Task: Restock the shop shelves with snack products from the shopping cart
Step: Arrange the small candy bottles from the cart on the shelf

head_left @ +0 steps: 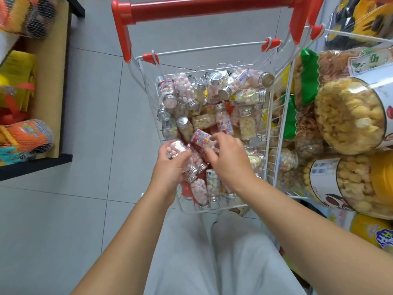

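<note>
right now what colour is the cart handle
The cart handle is red; the head view shows it.

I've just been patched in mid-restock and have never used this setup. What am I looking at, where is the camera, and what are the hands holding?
There is no machine here. These are a person's two bare hands, seen from one wide-angle camera worn on the head and looking down. Below them is a wire shopping cart with a red handle, piled with small clear bottles of sweets with silver caps. The left hand grips a bottle of pink sweets. The right hand holds a bottle with a colourful label. Big snack jars fill the shelf on the right.
</note>
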Motion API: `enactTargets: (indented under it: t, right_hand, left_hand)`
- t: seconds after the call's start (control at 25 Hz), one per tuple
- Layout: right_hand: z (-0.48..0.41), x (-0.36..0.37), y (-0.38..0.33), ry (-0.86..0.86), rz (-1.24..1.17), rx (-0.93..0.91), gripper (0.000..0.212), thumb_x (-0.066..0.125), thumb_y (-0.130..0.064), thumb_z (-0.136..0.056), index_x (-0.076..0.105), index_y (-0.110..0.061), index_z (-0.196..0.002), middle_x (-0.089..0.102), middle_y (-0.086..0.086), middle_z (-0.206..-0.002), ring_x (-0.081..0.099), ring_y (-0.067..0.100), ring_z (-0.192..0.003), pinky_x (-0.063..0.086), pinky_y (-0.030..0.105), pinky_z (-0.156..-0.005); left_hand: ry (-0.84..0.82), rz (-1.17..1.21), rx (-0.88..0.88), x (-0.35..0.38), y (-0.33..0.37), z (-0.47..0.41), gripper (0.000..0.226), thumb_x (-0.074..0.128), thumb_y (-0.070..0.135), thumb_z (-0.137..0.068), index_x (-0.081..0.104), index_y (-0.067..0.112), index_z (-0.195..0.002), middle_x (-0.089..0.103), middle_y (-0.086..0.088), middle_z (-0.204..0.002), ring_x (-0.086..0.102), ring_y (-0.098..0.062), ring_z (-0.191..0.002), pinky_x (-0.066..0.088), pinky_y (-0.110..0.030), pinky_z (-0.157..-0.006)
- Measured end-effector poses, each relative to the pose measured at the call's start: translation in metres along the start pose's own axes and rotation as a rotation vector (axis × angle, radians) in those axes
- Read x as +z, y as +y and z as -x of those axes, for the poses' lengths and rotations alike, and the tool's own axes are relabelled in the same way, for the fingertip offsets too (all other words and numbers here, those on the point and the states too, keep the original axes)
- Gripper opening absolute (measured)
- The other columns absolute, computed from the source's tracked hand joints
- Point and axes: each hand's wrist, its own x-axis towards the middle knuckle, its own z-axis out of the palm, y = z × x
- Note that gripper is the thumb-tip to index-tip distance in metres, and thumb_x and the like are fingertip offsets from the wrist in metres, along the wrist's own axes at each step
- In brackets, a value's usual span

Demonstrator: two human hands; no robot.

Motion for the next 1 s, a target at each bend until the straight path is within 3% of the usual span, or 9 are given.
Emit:
enactTargets:
  t: [0.08,0.2,0.32,0.52,0.6,0.68,0.84,0.96,1.0]
  right_hand:
    - [-0.004,0.014,-0.001,-0.077,0.257,-0.033,0.052,0.063,-0.043,-0.09,0.044,-0.015,-0.129,0.061,0.004,-0.117,0.053,0.028,-0.111,0.042,0.04,-0.089]
    - [-0.011,0.025,-0.002,-0.011,0.38,-0.003,0.049,0.064,-0.031,-0.09,0.038,-0.013,-0.127,0.065,0.004,-0.112,0.059,0.028,-0.106,0.037,0.038,-0.077]
    - [-0.019,0.017,0.006,0.022,0.451,0.086,0.04,0.062,-0.033,-0.091,0.045,-0.012,-0.121,0.067,0.004,-0.106,0.061,0.028,-0.103,0.031,0.037,-0.074]
    - [-0.024,0.002,0.012,0.007,0.533,0.055,0.037,0.061,-0.045,-0.09,0.058,-0.016,-0.113,0.062,0.004,-0.111,0.055,0.026,-0.107,0.038,0.037,-0.084]
    - [-0.018,-0.003,0.011,0.015,0.424,0.056,0.04,0.061,-0.049,-0.088,0.062,-0.017,-0.111,0.063,0.002,-0.109,0.054,0.024,-0.106,0.038,0.037,-0.088]
    - [-0.004,-0.01,0.009,0.016,0.153,0.078,0.039,0.064,-0.048,-0.086,0.061,-0.018,-0.111,0.064,-0.003,-0.104,0.055,0.02,-0.103,0.039,0.036,-0.09]
    - [0.025,-0.029,-0.001,-0.042,-0.353,0.07,0.029,0.071,-0.036,-0.085,0.06,-0.023,-0.108,0.063,-0.01,-0.092,0.059,0.011,-0.087,0.05,0.031,-0.08]
    - [0.021,-0.036,-0.001,-0.121,-0.428,0.019,0.019,0.069,-0.038,-0.087,0.064,-0.024,-0.098,0.063,-0.013,-0.088,0.062,0.008,-0.082,0.05,0.028,-0.076]
    - [0.011,-0.037,0.0,-0.079,-0.398,-0.014,0.015,0.065,-0.038,-0.091,0.065,-0.023,-0.094,0.063,-0.012,-0.088,0.061,0.009,-0.084,0.048,0.029,-0.078]
  left_hand:
    - [-0.023,0.006,0.004,-0.005,0.0,0.005,0.044,0.067,0.012,-0.093,0.049,0.024,-0.132,0.066,-0.013,-0.118,0.07,-0.026,-0.096,0.058,-0.037,-0.075]
    - [-0.048,0.062,-0.01,-0.007,0.0,0.011,0.039,0.065,0.011,-0.095,0.051,0.016,-0.13,0.066,-0.012,-0.113,0.071,-0.026,-0.094,0.06,-0.033,-0.067]
    - [-0.072,0.123,-0.055,-0.009,-0.002,0.01,0.026,0.06,0.013,-0.097,0.053,0.012,-0.123,0.067,-0.011,-0.104,0.068,-0.026,-0.091,0.059,-0.031,-0.064]
    - [-0.075,0.264,-0.145,-0.006,0.001,0.009,0.008,0.054,0.011,-0.098,0.052,0.012,-0.106,0.058,-0.012,-0.089,0.066,-0.027,-0.082,0.061,-0.032,-0.062]
    - [-0.08,0.262,-0.16,-0.004,0.003,0.008,0.012,0.054,0.01,-0.097,0.052,0.007,-0.108,0.061,-0.015,-0.093,0.07,-0.024,-0.073,0.061,-0.033,-0.06]
    - [-0.074,0.237,-0.191,0.0,0.005,0.006,0.018,0.057,0.016,-0.096,0.059,0.002,-0.107,0.066,-0.014,-0.094,0.07,-0.02,-0.071,0.062,-0.034,-0.061]
    - [-0.073,-0.018,-0.189,0.009,0.008,-0.002,0.041,0.073,0.051,-0.084,0.069,0.015,-0.102,0.071,-0.002,-0.085,0.068,-0.015,-0.074,0.06,-0.032,-0.058]
    - [-0.112,0.07,-0.231,0.01,0.01,-0.007,0.028,0.073,0.041,-0.086,0.067,0.017,-0.101,0.067,-0.001,-0.073,0.062,-0.01,-0.059,0.056,-0.026,-0.049]
    - [-0.122,0.118,-0.241,0.009,0.012,-0.008,0.019,0.072,0.033,-0.088,0.067,0.017,-0.097,0.063,-0.002,-0.072,0.057,-0.009,-0.054,0.056,-0.025,-0.048]
